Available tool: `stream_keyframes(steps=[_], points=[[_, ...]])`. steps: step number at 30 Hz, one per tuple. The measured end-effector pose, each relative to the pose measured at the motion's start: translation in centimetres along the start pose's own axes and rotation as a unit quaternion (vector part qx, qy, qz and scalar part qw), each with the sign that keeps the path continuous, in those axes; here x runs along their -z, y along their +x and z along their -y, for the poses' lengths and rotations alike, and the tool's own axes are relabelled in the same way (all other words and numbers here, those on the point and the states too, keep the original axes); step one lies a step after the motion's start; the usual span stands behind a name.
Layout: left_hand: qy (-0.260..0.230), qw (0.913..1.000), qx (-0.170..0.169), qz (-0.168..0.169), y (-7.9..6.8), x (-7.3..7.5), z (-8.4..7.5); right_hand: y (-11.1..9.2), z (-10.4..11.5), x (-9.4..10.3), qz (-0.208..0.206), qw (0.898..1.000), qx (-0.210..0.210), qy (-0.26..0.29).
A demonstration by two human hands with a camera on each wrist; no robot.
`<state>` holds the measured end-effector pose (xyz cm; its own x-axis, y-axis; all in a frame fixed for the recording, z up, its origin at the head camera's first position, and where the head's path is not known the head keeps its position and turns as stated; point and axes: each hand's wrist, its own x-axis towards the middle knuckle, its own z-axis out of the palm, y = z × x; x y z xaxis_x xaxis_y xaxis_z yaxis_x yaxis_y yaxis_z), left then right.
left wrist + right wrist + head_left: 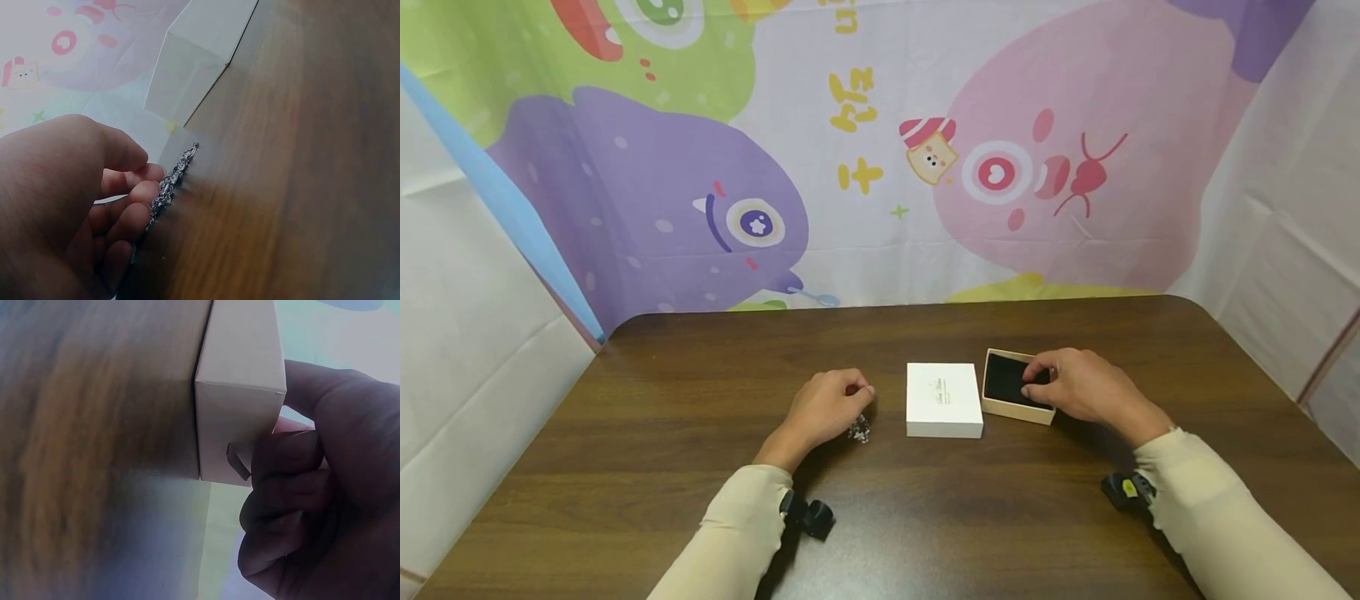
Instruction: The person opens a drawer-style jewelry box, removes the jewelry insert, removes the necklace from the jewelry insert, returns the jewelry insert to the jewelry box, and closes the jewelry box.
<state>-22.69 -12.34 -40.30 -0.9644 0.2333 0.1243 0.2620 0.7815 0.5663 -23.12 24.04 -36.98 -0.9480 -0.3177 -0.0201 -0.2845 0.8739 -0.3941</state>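
Note:
A small heap of silvery chain jewellery lies on the brown table. Loosely bent, the fingers of my left hand are right beside it; whether they touch it is unclear. In the head view that hand partly covers the chain. My right hand is over an open cardboard box base with a black lining. Its thumb and index fingertips reach inside, close together, over the lining; a pinch cannot be made out. From the right wrist, curled fingers show against the box's side, which has a small cutout.
A white square box lid with small printed lettering lies between the hands, just left of the box base. The wooden table ends at a cartoon-printed cloth. Pale cloth hangs at both sides.

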Motion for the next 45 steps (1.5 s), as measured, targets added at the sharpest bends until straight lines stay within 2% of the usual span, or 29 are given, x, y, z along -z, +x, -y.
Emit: stream_keyframes(steps=[13,20,26,29,37,45], points=[[0.003,1.0,-0.006,-0.004,0.08,-0.18,0.12,-0.27,-0.2,0.04,0.003,1.0,0.005,-0.006],[0.001,1.0,-0.007,-0.004,0.05,-0.13,0.08,-0.31,-0.14,0.18,-0.021,1.0,0.005,-0.017],[-0.001,1.0,-0.006,-0.002,0.05,-0.08,0.11,-0.18,-0.12,0.45,-0.069,0.997,-0.027,-0.012],[-0.002,1.0,-0.003,-0.001,0.02,-0.06,0.1,-0.18,-0.22,0.6,-0.08,0.995,-0.05,-0.011],[-0.006,1.0,-0.003,-0.004,-0.03,-0.07,0.1,-0.08,-0.65,0.77,-0.058,0.993,-0.101,-0.016],[-0.004,1.0,-0.003,-0.001,-0.08,-0.04,0.03,-0.12,-0.7,0.78,-0.052,0.992,-0.109,-0.024]])
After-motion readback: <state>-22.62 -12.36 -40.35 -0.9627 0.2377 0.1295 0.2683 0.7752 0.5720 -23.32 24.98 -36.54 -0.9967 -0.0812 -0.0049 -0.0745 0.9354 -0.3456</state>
